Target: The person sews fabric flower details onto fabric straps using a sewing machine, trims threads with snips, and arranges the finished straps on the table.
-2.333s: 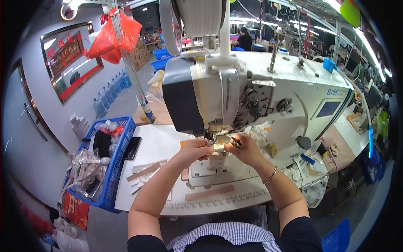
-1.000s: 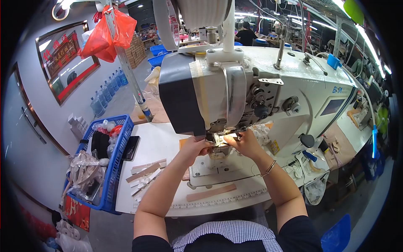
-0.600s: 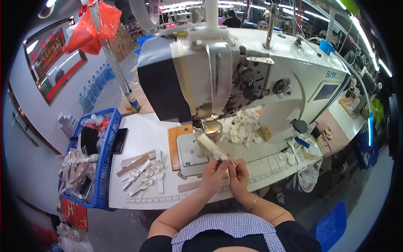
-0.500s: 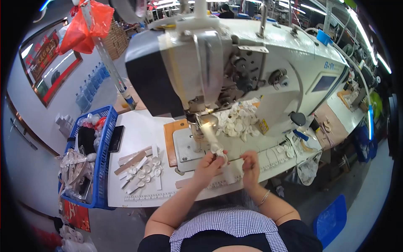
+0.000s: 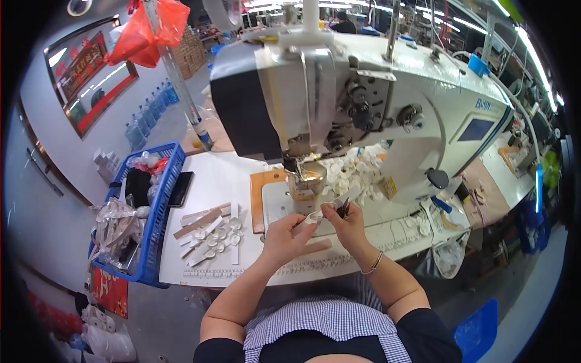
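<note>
- Head view: the left hand [image 5: 284, 239] and the right hand [image 5: 347, 230] are close together, with a small white piece with a rounded, curled edge [image 5: 313, 217] between them.
- Left thumb and fingers are pressed together on one end of that piece; the fingers behind it are partly hidden.
- Right thumb and forefinger pinch its other end, while a dark, pointed tool [image 5: 346, 209] sticks up from the same hand; how the remaining fingers grip it, I cannot tell.
- A thin metal bracelet [image 5: 376, 262] circles the right wrist.
- Just beyond the hands, a rounded metal post [image 5: 310, 178] stands under the needle area of a large white sewing machine with a dark end cover [image 5: 417, 75].
- Left of the post lies an orange-brown board [image 5: 257, 196].
- Behind and right of the post, a heap of round white pieces [image 5: 358, 175] rests on a white tabletop [image 5: 209, 169].
- Near the front edge, a flat pinkish-tan strip [image 5: 316, 247] lies beside a printed white ruler band [image 5: 266, 269].
- Farther left on the tabletop, white round-ended pieces [image 5: 219, 239] lie among white and tan strips [image 5: 195, 225].
- Beyond these are a flat black rectangular object [image 5: 181, 189] and a blue plastic basket [image 5: 164, 215] filled with bagged items.
- At the back, a person in dark clothing [image 5: 345, 25] is partly hidden.
</note>
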### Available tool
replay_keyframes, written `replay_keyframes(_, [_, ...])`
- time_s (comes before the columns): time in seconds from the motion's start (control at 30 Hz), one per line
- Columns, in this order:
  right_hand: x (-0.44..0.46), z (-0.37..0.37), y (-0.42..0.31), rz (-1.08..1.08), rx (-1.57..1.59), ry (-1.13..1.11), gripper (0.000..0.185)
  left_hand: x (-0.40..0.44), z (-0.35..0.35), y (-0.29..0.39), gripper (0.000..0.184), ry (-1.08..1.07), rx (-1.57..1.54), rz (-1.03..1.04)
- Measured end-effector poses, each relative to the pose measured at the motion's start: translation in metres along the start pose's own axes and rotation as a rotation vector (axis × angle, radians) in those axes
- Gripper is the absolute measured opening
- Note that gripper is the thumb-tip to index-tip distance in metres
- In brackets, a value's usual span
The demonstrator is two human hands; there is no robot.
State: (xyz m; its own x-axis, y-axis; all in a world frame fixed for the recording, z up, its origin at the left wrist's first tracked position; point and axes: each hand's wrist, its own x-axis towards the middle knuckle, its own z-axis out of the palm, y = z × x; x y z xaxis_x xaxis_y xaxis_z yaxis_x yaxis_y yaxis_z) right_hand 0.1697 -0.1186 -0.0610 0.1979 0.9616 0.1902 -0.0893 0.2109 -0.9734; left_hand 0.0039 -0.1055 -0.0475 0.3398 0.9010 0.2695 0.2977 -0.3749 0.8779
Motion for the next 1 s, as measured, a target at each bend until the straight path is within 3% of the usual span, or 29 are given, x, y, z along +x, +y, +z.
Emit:
replay_keyframes(0.13, [0.014,0.012,-0.013,-0.103,0.011,0.051,0.016,0.02,-0.015,0.014,0.017,0.015,0.069,-0.001])
replay_keyframes(0.23, [0.029,0.019,-0.02,-0.181,-0.008,0.075,0.013,0.042,-0.029,0.021,0.024,-0.045,0.131,-0.047])
replay_keyframes(0.3, [0.044,0.026,-0.016,-0.364,-0.017,0.135,0.011,0.06,-0.043,0.03,0.025,-0.194,0.076,-0.152])
replay_keyframes(0.37, [0.057,0.032,-0.013,-0.396,0.072,0.179,0.011,0.077,-0.052,0.027,0.022,-0.244,0.065,-0.147])
replay_keyframes(0.43, [0.079,0.031,0.006,-0.549,-0.24,0.272,0.011,0.095,-0.055,0.013,0.021,-0.259,-0.358,-0.362])
replay_keyframes(0.57, [0.093,0.038,0.011,-0.48,-0.169,0.339,0.01,0.103,-0.054,0.02,0.016,-0.207,-0.457,-0.422])
replay_keyframes(0.6, [0.088,0.042,0.002,-0.413,-0.015,0.326,0.01,0.103,-0.053,0.021,0.015,-0.186,-0.449,-0.41])
replay_keyframes(0.7, [0.094,0.038,0.012,-0.553,-0.142,0.359,0.011,0.104,-0.054,0.008,0.014,-0.241,-0.446,-0.312])
replay_keyframes(0.93, [0.084,0.04,0.002,-0.407,0.067,0.246,0.011,0.101,-0.052,0.006,0.015,-0.19,-0.49,-0.362])
replay_keyframes(1.0, [0.09,0.034,0.012,-0.427,-0.007,0.226,0.011,0.102,-0.053,-0.001,0.014,-0.249,-0.53,-0.326])
